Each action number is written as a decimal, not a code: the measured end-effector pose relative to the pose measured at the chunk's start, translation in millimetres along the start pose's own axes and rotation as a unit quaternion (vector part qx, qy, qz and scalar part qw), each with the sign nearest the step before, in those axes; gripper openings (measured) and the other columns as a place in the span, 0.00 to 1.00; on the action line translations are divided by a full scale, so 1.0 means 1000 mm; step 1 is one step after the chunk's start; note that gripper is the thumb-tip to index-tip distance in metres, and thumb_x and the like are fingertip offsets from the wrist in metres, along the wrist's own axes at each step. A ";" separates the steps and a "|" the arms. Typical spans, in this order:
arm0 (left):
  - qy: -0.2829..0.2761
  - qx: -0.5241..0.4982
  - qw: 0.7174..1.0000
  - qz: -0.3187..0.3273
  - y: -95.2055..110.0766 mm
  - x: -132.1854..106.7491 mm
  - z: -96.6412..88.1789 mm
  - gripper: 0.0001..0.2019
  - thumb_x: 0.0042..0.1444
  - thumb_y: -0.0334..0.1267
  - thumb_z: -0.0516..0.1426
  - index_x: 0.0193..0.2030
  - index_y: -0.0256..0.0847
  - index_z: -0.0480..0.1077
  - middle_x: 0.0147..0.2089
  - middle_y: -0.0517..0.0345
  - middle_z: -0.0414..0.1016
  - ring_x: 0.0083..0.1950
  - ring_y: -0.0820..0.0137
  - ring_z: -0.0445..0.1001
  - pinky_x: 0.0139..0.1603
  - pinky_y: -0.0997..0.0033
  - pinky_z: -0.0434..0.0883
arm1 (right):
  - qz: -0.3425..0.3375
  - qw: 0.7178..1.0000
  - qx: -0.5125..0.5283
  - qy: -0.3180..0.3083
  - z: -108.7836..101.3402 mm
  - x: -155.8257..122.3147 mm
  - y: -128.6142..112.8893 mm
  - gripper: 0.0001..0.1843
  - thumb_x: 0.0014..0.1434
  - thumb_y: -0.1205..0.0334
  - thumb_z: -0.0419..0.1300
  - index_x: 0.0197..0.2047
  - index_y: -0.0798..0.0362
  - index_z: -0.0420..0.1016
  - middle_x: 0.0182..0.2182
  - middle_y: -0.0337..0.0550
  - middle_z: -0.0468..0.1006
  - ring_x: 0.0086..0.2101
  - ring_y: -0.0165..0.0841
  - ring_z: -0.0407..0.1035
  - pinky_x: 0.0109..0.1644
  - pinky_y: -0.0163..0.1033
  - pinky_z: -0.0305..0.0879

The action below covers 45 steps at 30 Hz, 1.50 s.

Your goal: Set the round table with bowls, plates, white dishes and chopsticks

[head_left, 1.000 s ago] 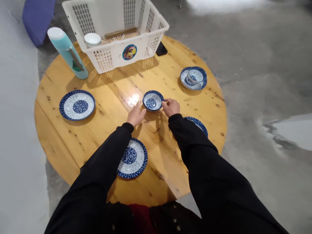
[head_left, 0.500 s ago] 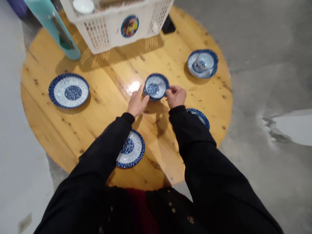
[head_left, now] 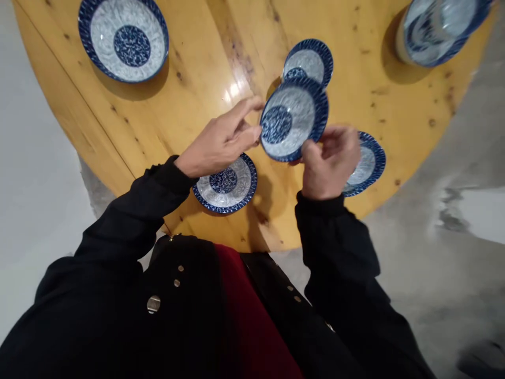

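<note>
My right hand (head_left: pixel 331 160) grips a small blue-and-white plate (head_left: pixel 302 121) by its lower right rim, with the thumb on top. The plate is tilted and held above the table. At its left edge is my left hand (head_left: pixel 223 139), fingers apart; the fingertips are at or very near the rim, and contact is hard to make out. Just behind the held plate, a similar small dish (head_left: pixel 313 60) rests on the table, partly covered by it. Beneath my left hand lies another patterned plate (head_left: pixel 224 184).
On the round wooden table (head_left: pixel 205 68), a larger patterned plate (head_left: pixel 132 45) lies at the far left. Stacked ware with a clear-looking cup (head_left: pixel 453 21) stands at the far right. One more plate (head_left: pixel 369 163) sits beside my right wrist, partly hidden.
The upper plate has come off the small stack in my right hand and moved nearer to me. My left hand's fingers have spread. The view has tipped down, so the basket and turquoise object are out of sight.
</note>
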<state>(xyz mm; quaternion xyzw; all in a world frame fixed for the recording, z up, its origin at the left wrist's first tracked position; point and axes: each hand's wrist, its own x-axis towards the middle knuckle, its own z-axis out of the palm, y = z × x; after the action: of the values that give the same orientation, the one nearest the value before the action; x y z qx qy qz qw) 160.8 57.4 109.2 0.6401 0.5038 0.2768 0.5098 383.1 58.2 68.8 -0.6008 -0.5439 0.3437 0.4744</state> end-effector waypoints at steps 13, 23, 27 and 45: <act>-0.093 0.040 0.994 -0.051 -0.080 -0.050 -0.005 0.11 0.58 0.37 0.54 0.33 0.37 0.77 0.30 0.52 0.76 0.35 0.67 0.71 0.41 0.67 0.63 | 0.218 0.973 -0.033 -0.072 0.040 -0.121 0.024 0.10 0.46 0.58 0.60 0.32 0.54 0.75 0.27 0.37 0.74 0.24 0.31 0.69 0.28 0.39 0.75; -0.072 0.135 0.988 0.009 -0.107 -0.045 0.004 0.13 0.54 0.32 0.54 0.37 0.35 0.80 0.36 0.46 0.79 0.42 0.61 0.74 0.42 0.66 0.61 | 0.244 0.968 -0.046 -0.044 0.055 -0.148 0.033 0.11 0.44 0.56 0.61 0.31 0.52 0.70 0.27 0.34 0.70 0.26 0.29 0.66 0.30 0.40 0.77; -0.056 0.128 0.990 0.028 -0.114 -0.041 0.007 0.12 0.53 0.31 0.55 0.36 0.36 0.81 0.36 0.45 0.79 0.43 0.59 0.75 0.42 0.64 0.62 | 0.246 0.968 -0.042 -0.028 0.058 -0.153 0.034 0.12 0.44 0.55 0.62 0.31 0.51 0.68 0.27 0.34 0.70 0.26 0.29 0.67 0.31 0.40 0.77; 0.010 0.006 0.998 0.058 -0.133 -0.044 0.011 0.08 0.43 0.29 0.57 0.24 0.40 0.78 0.21 0.53 0.72 0.31 0.64 0.71 0.35 0.62 0.61 | 0.261 0.965 -0.016 -0.028 0.057 -0.160 0.024 0.11 0.44 0.58 0.66 0.27 0.52 0.69 0.21 0.33 0.70 0.23 0.27 0.70 0.30 0.34 0.77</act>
<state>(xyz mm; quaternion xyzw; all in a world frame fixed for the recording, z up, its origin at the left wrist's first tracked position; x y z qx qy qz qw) 107.5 8.7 -11.7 0.6686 0.4727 0.3087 0.4841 310.9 -86.5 11.6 -0.7197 -0.3867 0.4631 0.3434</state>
